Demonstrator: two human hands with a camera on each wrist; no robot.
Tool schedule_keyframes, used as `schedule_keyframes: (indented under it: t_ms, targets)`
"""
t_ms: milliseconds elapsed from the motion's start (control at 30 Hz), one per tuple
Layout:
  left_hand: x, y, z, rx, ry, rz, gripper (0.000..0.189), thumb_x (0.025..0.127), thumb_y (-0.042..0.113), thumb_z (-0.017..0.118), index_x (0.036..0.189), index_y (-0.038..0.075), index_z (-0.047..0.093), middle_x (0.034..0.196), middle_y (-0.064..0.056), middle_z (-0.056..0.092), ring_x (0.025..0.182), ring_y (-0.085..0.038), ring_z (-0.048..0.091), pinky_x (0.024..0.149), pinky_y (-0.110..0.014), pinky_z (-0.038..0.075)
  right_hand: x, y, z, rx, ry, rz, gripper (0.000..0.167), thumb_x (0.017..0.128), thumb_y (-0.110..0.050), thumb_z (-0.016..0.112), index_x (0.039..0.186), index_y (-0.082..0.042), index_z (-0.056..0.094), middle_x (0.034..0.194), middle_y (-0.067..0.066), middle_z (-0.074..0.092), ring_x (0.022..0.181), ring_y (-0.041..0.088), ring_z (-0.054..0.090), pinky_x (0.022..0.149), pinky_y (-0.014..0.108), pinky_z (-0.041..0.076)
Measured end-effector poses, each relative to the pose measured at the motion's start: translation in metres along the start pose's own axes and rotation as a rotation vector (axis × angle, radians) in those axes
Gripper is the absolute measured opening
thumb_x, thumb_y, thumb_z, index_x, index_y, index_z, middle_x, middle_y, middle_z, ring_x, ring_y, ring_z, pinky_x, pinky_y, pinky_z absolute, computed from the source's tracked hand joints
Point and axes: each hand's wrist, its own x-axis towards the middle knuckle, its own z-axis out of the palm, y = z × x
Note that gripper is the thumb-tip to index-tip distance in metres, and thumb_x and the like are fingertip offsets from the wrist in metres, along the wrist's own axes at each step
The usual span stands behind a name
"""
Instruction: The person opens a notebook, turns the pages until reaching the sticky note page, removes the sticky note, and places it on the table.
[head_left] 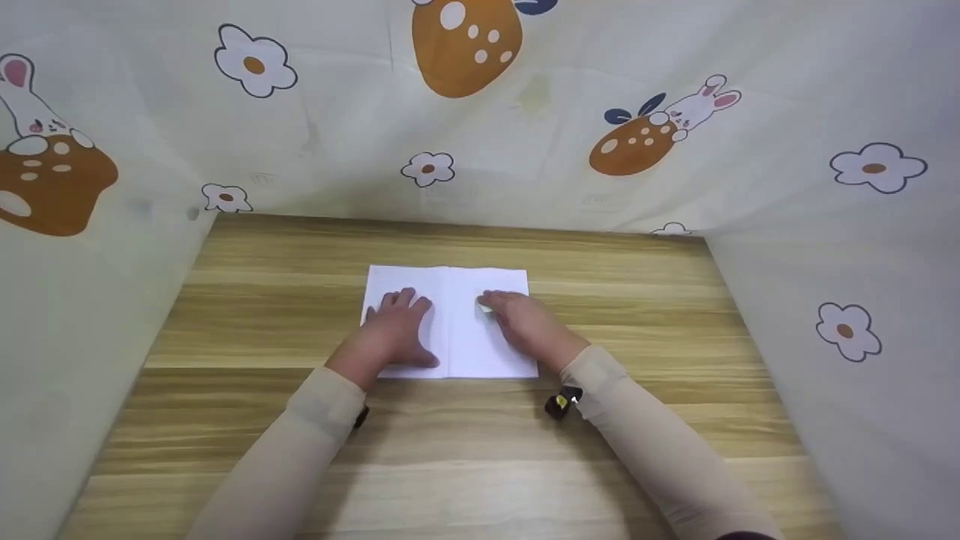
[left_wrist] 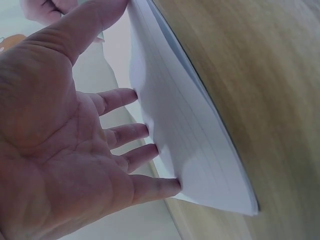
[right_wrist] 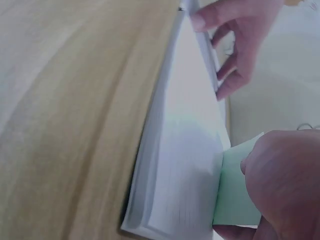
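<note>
An open notebook [head_left: 472, 345] with white lined pages lies flat on the wooden table. My left hand [head_left: 394, 330] is spread over its left page, with straight fingers whose fingertips [left_wrist: 170, 186] press on the paper and the thumb near the centre fold. Above the right page, my right hand [head_left: 529, 322] pinches a small pale green piece of paper [right_wrist: 237, 185] between thumb and fingers. In the right wrist view the green paper stands upright with its lower edge at the page. The right fingers partly hide it in the head view.
The wooden table [head_left: 450, 450] runs back to a pale curtain [head_left: 337, 135] printed with flowers, rabbits and orange fruit, which also closes in both sides. A dark wrist device [head_left: 561, 403] hangs under the right sleeve.
</note>
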Motion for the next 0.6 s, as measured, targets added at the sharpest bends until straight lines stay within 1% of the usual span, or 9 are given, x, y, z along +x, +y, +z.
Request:
schedule_keyframes:
  t_ms: [167, 233, 333, 400, 467, 533, 600]
  targets:
    - [0.0, 0.0, 0.0, -0.003, 0.0, -0.002, 0.103, 0.089, 0.043, 0.092, 0.17, 0.008, 0.04, 0.18, -0.025, 0.021, 0.165, -0.053, 0.015, 0.128, -0.077, 0.015, -0.002, 0.006, -0.003, 0.1, 0.022, 0.026, 0.037, 0.116, -0.007, 0.05, 0.148, 0.001, 0.067, 0.149, 0.021, 0.067, 0.142, 0.038, 0.062, 0.124, 0.049, 0.044]
    - [0.0, 0.001, 0.0, -0.006, 0.001, 0.001, 0.102, 0.09, 0.043, 0.092, 0.17, 0.008, 0.04, 0.18, -0.025, 0.021, 0.165, -0.053, 0.015, 0.128, -0.077, 0.015, -0.004, 0.009, -0.004, 0.134, 0.034, 0.034, 0.038, 0.115, -0.005, 0.05, 0.149, 0.001, 0.066, 0.149, 0.02, 0.068, 0.142, 0.037, 0.062, 0.123, 0.049, 0.045]
    - [-0.001, 0.001, -0.001, -0.009, 0.006, 0.007, 0.102, 0.089, 0.042, 0.093, 0.17, 0.008, 0.04, 0.18, -0.025, 0.021, 0.165, -0.053, 0.015, 0.128, -0.077, 0.016, -0.005, 0.014, -0.007, 0.215, 0.044, 0.061, 0.04, 0.114, -0.002, 0.049, 0.151, 0.0, 0.065, 0.15, 0.02, 0.067, 0.143, 0.037, 0.062, 0.123, 0.05, 0.045]
    - [-0.002, 0.001, -0.001, -0.012, 0.008, 0.01, 0.102, 0.089, 0.042, 0.093, 0.17, 0.008, 0.04, 0.18, -0.025, 0.021, 0.165, -0.054, 0.015, 0.128, -0.077, 0.015, -0.005, 0.018, -0.008, 0.284, 0.045, 0.104, 0.041, 0.115, -0.003, 0.048, 0.153, -0.002, 0.064, 0.152, 0.018, 0.066, 0.143, 0.033, 0.061, 0.123, 0.05, 0.045]
    - [-0.003, 0.001, -0.001, -0.013, 0.008, 0.01, 0.102, 0.089, 0.041, 0.093, 0.169, 0.007, 0.04, 0.18, -0.025, 0.021, 0.165, -0.054, 0.015, 0.128, -0.077, 0.015, -0.006, 0.023, -0.009, 0.383, 0.055, 0.157, 0.042, 0.116, -0.005, 0.048, 0.155, -0.005, 0.064, 0.154, 0.015, 0.064, 0.141, 0.027, 0.061, 0.124, 0.049, 0.044]
    - [-0.003, 0.0, -0.001, -0.013, 0.008, 0.013, 0.102, 0.089, 0.041, 0.093, 0.169, 0.007, 0.04, 0.18, -0.025, 0.021, 0.164, -0.054, 0.016, 0.128, -0.077, 0.015, -0.007, 0.028, -0.009, 0.48, 0.08, 0.221, 0.042, 0.117, -0.009, 0.048, 0.155, -0.01, 0.065, 0.156, 0.012, 0.063, 0.14, 0.023, 0.059, 0.124, 0.047, 0.043]
    - [-0.002, -0.001, 0.0, -0.012, 0.011, 0.018, 0.102, 0.088, 0.041, 0.093, 0.169, 0.006, 0.041, 0.179, -0.026, 0.022, 0.164, -0.055, 0.017, 0.127, -0.078, 0.016, -0.008, 0.033, -0.01, 0.603, 0.111, 0.28, 0.042, 0.118, -0.012, 0.047, 0.156, -0.012, 0.065, 0.158, 0.009, 0.062, 0.144, 0.021, 0.055, 0.127, 0.045, 0.039]
